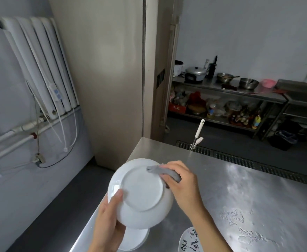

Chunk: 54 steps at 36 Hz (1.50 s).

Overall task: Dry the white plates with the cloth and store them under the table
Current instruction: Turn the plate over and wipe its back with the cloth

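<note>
Left hand (107, 224): gripped white plate (141, 192) by its rim, underside up, lower centre.
Right hand (182, 187): pinched grey cloth (164, 172) against plate's upper-right edge, above worktop (243, 190).

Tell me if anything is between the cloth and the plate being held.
Nothing visible. The right hand holds the grey cloth directly against the upturned underside of the white plate, which the left hand grips by its rim.

white plate (140, 193) held underside up, grey cloth (164, 173) on rim
</note>
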Available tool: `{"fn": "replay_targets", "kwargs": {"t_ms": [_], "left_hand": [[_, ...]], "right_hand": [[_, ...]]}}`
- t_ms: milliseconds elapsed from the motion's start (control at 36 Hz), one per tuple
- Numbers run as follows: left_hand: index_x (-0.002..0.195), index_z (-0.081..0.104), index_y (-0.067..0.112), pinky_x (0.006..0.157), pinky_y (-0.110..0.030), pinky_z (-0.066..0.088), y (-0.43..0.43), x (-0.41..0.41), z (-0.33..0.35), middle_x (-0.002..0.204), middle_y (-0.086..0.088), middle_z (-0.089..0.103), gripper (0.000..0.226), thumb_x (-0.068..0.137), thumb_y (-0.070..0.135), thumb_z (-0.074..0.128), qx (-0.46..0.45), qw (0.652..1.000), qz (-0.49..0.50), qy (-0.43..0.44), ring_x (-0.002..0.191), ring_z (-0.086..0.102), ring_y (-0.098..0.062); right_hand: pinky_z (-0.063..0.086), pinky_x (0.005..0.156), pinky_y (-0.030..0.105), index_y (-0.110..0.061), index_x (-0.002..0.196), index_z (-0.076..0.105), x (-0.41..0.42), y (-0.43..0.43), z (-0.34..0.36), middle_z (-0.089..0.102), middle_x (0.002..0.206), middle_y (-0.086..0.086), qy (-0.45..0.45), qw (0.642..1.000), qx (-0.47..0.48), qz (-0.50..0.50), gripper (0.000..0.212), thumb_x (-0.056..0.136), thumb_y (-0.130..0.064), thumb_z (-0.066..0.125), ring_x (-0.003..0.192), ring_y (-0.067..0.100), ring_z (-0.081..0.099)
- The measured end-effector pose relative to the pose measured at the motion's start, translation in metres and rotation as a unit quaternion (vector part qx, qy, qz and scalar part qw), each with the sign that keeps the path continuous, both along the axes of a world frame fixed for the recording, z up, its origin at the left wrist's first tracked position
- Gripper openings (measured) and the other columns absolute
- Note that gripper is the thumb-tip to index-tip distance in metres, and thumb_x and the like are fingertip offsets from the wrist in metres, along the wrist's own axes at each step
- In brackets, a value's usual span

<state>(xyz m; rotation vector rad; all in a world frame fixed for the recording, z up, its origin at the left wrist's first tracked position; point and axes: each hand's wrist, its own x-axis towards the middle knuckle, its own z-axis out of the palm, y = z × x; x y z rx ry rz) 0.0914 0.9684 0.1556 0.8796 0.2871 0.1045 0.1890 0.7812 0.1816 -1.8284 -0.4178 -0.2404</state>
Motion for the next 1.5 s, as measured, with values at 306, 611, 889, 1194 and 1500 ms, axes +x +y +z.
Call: {"fn": "replay_targets", "kwargs": {"t_ms": [306,611,889,1194,1500], "left_hand": [[0.135,0.068,0.008,0.091,-0.061,0.060,0.000,-0.010,-0.011,0.134,-0.028,0.067,0.077,0.062,0.026,0.086,-0.035,0.997,-0.060,-0.014,0.118,0.068,-0.046],[0.125,0.073,-0.001,0.082,-0.045,0.062,0.015,-0.004,0.010,0.128,-0.034,0.067,0.056,0.082,0.035,0.077,0.012,0.988,-0.153,0.028,0.111,0.072,-0.046],[0.133,0.071,0.014,0.090,-0.046,0.061,-0.002,0.002,0.007,0.137,-0.022,0.068,0.048,0.094,0.041,0.066,0.010,0.996,-0.094,0.005,0.125,0.066,-0.040],[0.136,0.068,0.017,0.066,-0.034,0.062,-0.009,0.006,0.002,0.129,-0.019,0.073,0.050,0.095,0.045,0.061,0.008,1.000,-0.004,0.029,0.111,0.074,-0.037],[0.122,0.076,0.008,0.063,-0.036,0.064,-0.002,0.000,-0.006,0.118,-0.019,0.076,0.048,0.088,0.039,0.063,-0.039,0.999,-0.032,0.012,0.092,0.077,-0.030]], "right_hand": [[0.051,0.082,0.017,-0.016,0.093,0.081,-0.001,-0.006,-0.005,0.072,0.105,-0.008,0.110,0.984,0.138,0.024,0.023,0.080,0.003,0.081,0.100,0.008,0.069],[0.050,0.085,0.019,-0.022,0.096,0.082,0.006,-0.025,0.009,0.070,0.105,-0.004,0.096,0.989,0.089,0.075,0.023,0.083,-0.003,0.080,0.101,0.014,0.068],[0.052,0.084,0.020,-0.023,0.101,0.080,0.008,-0.024,0.017,0.069,0.104,-0.009,0.051,0.998,0.038,-0.005,0.018,0.087,-0.011,0.078,0.100,0.010,0.067],[0.054,0.076,0.020,-0.020,0.097,0.080,-0.004,-0.011,0.009,0.066,0.103,-0.012,0.064,0.998,0.027,-0.003,0.018,0.086,-0.005,0.078,0.097,0.007,0.066],[0.052,0.086,0.024,-0.014,0.095,0.082,-0.010,-0.008,-0.004,0.065,0.106,-0.004,0.142,0.982,0.106,0.067,0.023,0.079,0.002,0.082,0.102,0.014,0.066]]}}
